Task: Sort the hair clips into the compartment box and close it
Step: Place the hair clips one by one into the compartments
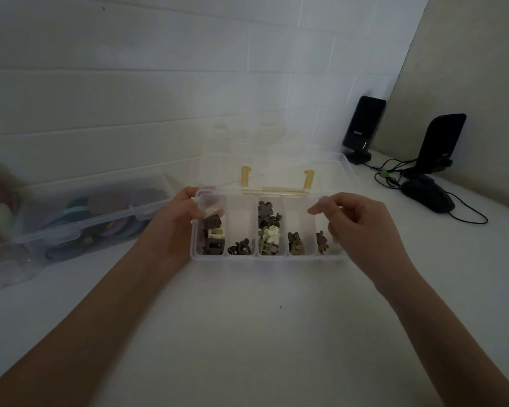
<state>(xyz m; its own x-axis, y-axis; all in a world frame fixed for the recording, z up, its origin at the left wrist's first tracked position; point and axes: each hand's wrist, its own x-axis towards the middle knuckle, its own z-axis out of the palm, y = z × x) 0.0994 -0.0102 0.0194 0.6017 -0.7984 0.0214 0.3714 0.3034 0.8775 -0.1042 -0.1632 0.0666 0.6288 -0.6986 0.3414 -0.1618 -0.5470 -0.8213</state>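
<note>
The clear compartment box (266,257) sits mid-frame on the counter (247,333), hair clips (269,233) inside, lid (276,163) up. It looks light and slippery. The left hand (174,221) grips its left end; the right hand (356,224) pinches the back rim. Hold the lid's corners.

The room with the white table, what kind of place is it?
Probably a desk at home, tucked in a corner. Two black speakers and a wired computer mouse sit on the white table, next to a clear storage box full of bits and bobs.
</note>
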